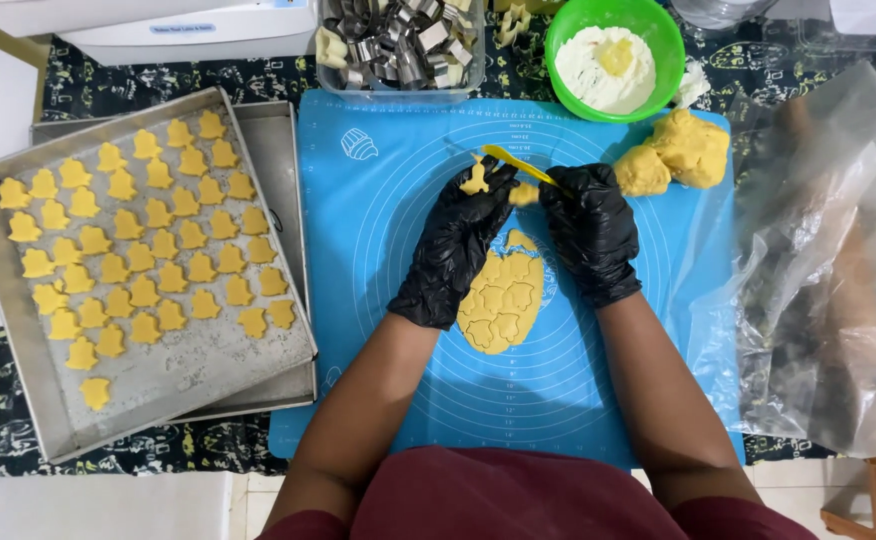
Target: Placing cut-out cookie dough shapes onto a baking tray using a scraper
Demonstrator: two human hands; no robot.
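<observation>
Left hand: gloved left hand [455, 240], centre of frame, fingertips pinched on a small cut dough shape [475, 180] held just above the blue baking mat [378, 260].
Right hand: gloved right hand [590, 232] closed round a thin yellow tool [518, 163]; its tip met the cut shape, and a scrap of dough [524, 193] sat between the two hands.
Doing the step well: my judgement was that the tool should ease the shape free at its edge while the left fingers kept only a light pinch, since dough this soft would likely dent or stretch under a firm squeeze.
Cut shape: pale yellow, flat, bell-like outline, matte; small against the fingertips.
Rolled sheet: dough sheet [503, 298] lay on the mat below the hands, partly hidden by the left wrist, scored with cutter outlines packed close.
Tray: metal tray [18, 330] at left of frame carried rows of matching shapes, near but not touching.
Spare dough: lump of dough [680, 152] at upper right of mat, beside a green bowl [668, 45] of flour.
Cutters: a clear tub of metal cutters [398, 45] stood at top centre.
</observation>
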